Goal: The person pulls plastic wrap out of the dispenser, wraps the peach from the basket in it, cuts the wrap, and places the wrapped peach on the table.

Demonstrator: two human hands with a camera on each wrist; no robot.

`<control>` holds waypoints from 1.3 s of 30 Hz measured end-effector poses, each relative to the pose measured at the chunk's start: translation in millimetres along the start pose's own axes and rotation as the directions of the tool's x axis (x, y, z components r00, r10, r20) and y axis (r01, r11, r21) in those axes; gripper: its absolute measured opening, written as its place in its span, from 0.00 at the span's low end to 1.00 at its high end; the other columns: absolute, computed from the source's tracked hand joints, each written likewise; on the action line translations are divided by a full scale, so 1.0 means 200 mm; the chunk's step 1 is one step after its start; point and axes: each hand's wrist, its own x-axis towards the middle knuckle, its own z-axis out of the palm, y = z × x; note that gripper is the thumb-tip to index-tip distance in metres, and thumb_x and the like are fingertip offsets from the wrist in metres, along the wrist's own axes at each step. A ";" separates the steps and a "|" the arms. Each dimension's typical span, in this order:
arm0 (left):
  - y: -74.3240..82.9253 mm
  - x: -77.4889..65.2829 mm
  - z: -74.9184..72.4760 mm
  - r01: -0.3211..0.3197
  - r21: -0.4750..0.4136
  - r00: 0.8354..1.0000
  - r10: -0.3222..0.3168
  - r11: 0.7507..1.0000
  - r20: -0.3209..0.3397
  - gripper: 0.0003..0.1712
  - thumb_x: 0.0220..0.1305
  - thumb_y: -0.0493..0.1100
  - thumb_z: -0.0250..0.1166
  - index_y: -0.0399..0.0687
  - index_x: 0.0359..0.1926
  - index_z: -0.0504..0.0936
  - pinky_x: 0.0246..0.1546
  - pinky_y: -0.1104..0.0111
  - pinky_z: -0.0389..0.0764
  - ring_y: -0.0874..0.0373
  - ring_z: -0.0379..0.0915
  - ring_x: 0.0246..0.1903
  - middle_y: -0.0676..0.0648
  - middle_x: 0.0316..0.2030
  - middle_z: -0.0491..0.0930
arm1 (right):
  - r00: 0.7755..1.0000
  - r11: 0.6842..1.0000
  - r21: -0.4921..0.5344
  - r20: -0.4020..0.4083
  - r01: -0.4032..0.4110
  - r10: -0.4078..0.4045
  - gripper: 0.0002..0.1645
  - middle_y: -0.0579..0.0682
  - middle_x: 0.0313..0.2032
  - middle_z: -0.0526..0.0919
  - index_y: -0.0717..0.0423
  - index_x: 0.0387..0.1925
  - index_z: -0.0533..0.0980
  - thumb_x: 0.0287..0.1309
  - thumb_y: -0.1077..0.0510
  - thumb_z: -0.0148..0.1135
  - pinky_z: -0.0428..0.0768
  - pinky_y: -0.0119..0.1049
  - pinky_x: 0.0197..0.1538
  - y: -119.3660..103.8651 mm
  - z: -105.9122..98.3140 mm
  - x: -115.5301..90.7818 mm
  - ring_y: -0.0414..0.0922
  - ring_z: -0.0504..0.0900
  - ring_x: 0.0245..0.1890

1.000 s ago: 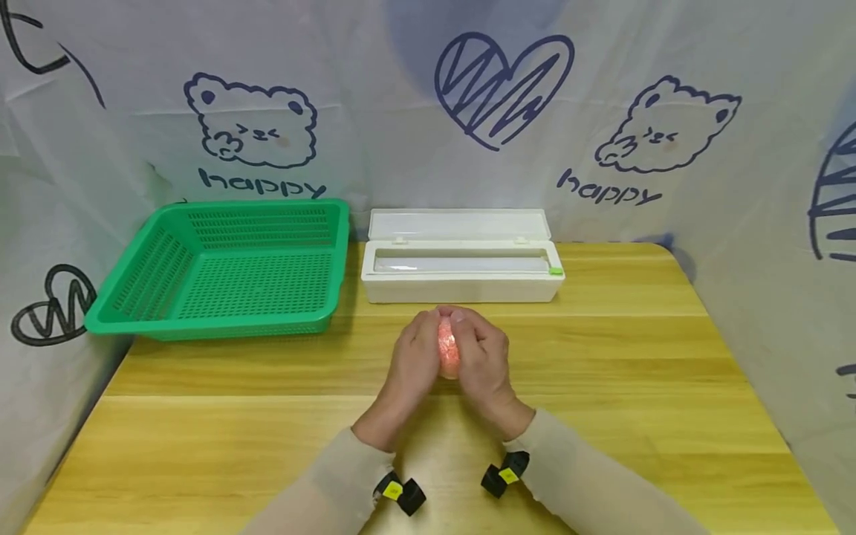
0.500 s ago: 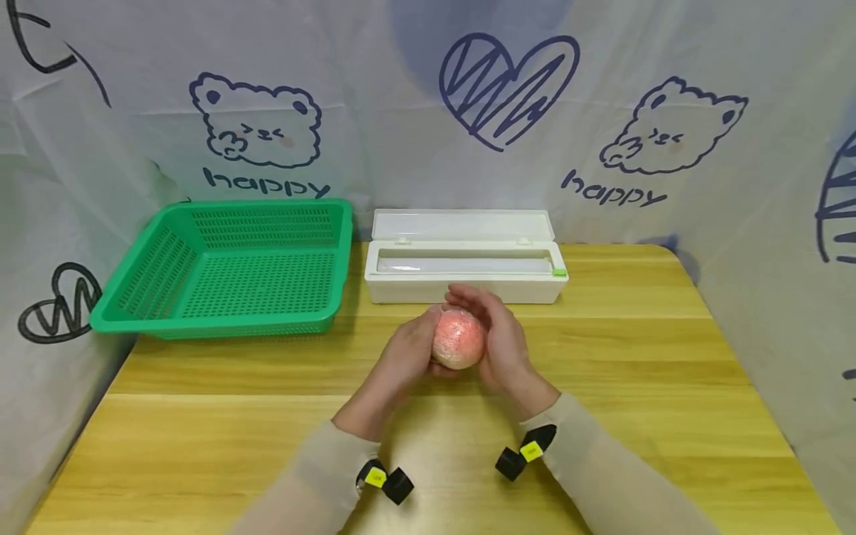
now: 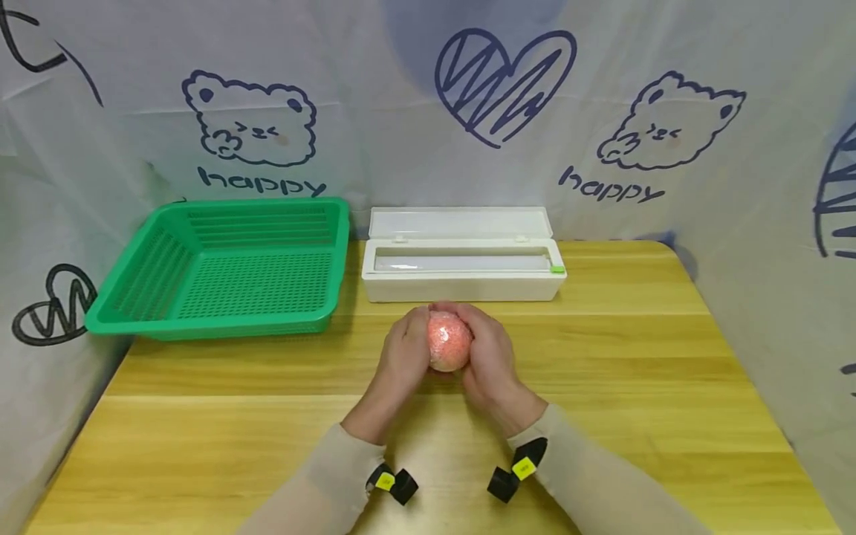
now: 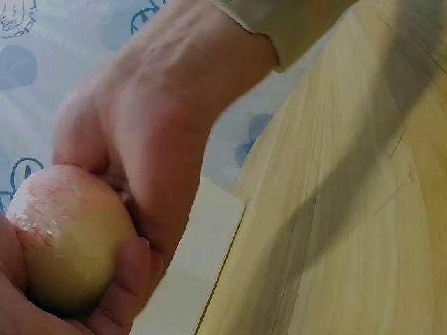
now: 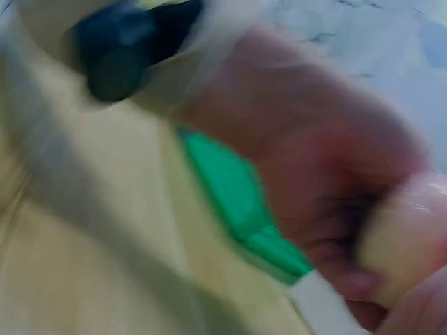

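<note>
A round pink-and-cream peach (image 3: 449, 342), glossy with cling film, is cupped between both hands over the middle of the table. My left hand (image 3: 405, 348) curls round its left side. From the right, my right hand (image 3: 493, 355) wraps it, fingers around the far side. In the left wrist view the peach (image 4: 73, 237) shows its pale underside, with the right hand (image 4: 150, 125) bent over it. The right wrist view is blurred; there the left hand (image 5: 300, 146) grips the peach (image 5: 408, 241).
A white cling film dispenser (image 3: 461, 288) stands behind the hands, lid raised, with a green slider at its right end. Left of it sits a green plastic basket (image 3: 214, 327). A white cloth with drawings (image 3: 388, 148) hangs behind the wooden table (image 3: 635, 386).
The hands closed over the peach, parted a little with the right hand loosening from it, and now both wrap it again. The peach has turned between them. Dispenser and basket stay put.
</note>
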 end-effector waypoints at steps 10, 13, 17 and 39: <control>0.01 0.01 0.02 -0.088 0.008 0.996 0.088 0.996 -0.020 0.20 0.70 0.52 0.45 0.51 0.37 0.82 0.44 0.58 0.77 0.56 0.75 0.41 0.46 0.39 0.83 | 0.999 0.974 -0.222 -0.016 -0.043 0.040 0.19 0.53 0.55 0.81 0.56 0.52 0.80 0.66 0.53 0.53 0.77 0.36 0.55 -0.03 0.03 0.01 0.44 0.77 0.54; 0.00 0.01 0.02 -0.078 0.023 0.996 0.079 0.997 -0.030 0.19 0.69 0.51 0.45 0.50 0.32 0.80 0.40 0.59 0.77 0.55 0.73 0.37 0.46 0.35 0.81 | 0.998 0.979 -0.195 -0.043 -0.056 0.049 0.18 0.51 0.53 0.83 0.54 0.50 0.82 0.65 0.55 0.52 0.76 0.36 0.56 -0.01 0.04 0.00 0.43 0.78 0.53; 0.00 0.01 0.01 -0.067 0.078 0.998 0.066 0.995 0.017 0.20 0.71 0.53 0.43 0.49 0.39 0.78 0.45 0.55 0.77 0.53 0.73 0.42 0.45 0.41 0.81 | 0.985 0.982 -0.105 0.067 -0.154 0.162 0.20 0.52 0.56 0.79 0.56 0.53 0.79 0.65 0.52 0.53 0.76 0.36 0.57 -0.01 0.00 0.02 0.44 0.75 0.56; 0.00 -0.02 0.05 -0.068 0.203 0.997 0.059 0.977 0.052 0.32 0.74 0.65 0.32 0.45 0.47 0.72 0.43 0.50 0.77 0.46 0.74 0.42 0.39 0.41 0.79 | 0.967 0.825 -0.537 -0.063 0.177 -0.248 0.16 0.47 0.38 0.87 0.47 0.35 0.85 0.66 0.49 0.52 0.83 0.41 0.37 0.03 -0.01 0.00 0.41 0.82 0.37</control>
